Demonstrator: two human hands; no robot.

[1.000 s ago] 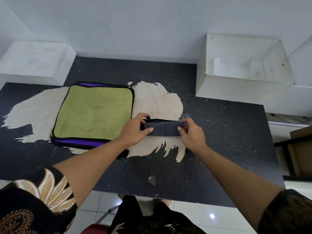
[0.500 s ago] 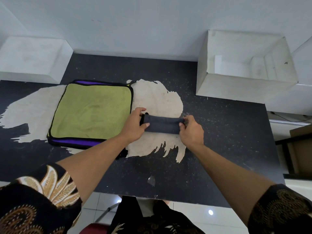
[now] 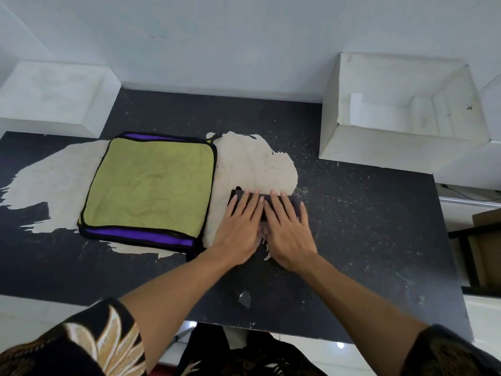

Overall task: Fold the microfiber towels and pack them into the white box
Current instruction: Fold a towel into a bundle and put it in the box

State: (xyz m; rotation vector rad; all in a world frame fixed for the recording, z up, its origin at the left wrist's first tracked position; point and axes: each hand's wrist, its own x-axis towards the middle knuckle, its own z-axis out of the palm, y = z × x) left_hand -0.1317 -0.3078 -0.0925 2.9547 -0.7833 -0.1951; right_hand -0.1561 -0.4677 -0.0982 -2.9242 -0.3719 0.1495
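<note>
Beneath my flat, released left grip (image 3: 238, 229) and right grip (image 3: 290, 232), the folded dark-grey microfiber towel (image 3: 265, 203) lies crosswise; the open white cardboard box (image 3: 379, 153) stands right-forward.

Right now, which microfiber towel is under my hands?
The small folded dark grey towel, pressed flat by the left hand and right hand; the square green towel beside it lies spread out, untouched.
</note>
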